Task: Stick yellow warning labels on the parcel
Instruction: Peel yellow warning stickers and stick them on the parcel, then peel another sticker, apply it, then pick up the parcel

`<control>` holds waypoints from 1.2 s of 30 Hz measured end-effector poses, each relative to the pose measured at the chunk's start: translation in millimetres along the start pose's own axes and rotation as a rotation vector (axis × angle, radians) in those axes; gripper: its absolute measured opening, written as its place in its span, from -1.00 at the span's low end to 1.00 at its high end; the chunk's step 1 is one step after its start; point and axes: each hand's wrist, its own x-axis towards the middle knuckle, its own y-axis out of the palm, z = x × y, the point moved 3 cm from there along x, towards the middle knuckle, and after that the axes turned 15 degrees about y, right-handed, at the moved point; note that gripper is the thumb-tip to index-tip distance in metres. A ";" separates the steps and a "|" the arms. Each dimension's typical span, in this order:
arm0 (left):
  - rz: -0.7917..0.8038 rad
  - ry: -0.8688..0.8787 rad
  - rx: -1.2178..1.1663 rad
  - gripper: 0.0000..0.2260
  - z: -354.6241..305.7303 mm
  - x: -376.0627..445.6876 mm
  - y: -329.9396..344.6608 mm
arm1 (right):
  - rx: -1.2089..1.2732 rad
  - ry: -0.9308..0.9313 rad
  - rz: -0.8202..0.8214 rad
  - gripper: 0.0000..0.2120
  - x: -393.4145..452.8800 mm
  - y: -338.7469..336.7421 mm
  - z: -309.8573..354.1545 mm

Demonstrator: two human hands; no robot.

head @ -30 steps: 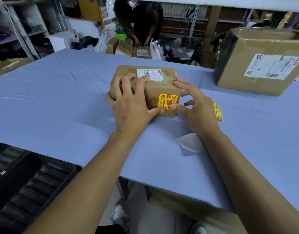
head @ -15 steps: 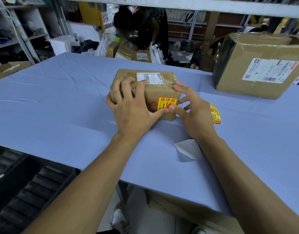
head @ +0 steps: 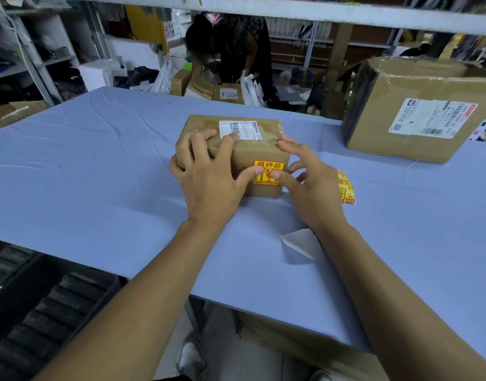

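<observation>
A small brown cardboard parcel (head: 253, 152) with a white shipping label on top sits on the blue table (head: 85, 174). A yellow warning label (head: 268, 165) with red print is stuck on its near side. My left hand (head: 209, 182) grips the parcel's left half, fingers over the top edge, thumb lying across the label. My right hand (head: 307, 188) holds nothing; its thumb presses on the label's lower part and its fingers are spread beside the parcel's right end. A small stack of spare yellow labels (head: 346, 188) lies on the table just right of my right hand.
A white backing paper (head: 301, 244) lies near my right forearm. A large cardboard box (head: 417, 111) stands at the back right. Beyond the table a person (head: 231, 48) bends over more boxes. Shelving lines the left side. The table's near edge runs below my forearms.
Both thumbs have moved inward across the yellow label and now cover its lower middle. The parcel stays in place and my left hand's grip is unchanged.
</observation>
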 end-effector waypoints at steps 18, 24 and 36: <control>0.047 0.076 0.115 -0.46 -6.9 -8.0 -4.4 | -0.095 0.015 -0.022 -0.54 -16.0 -4.4 7.3; 0.099 0.200 -0.106 -0.65 -46.8 -46.1 -39.5 | -0.123 0.196 -0.118 -0.81 -67.4 -45.2 3.9; 0.540 -0.023 -0.672 -0.93 -93.7 -75.2 -52.7 | -0.371 0.202 0.161 -0.92 -125.6 -69.9 17.5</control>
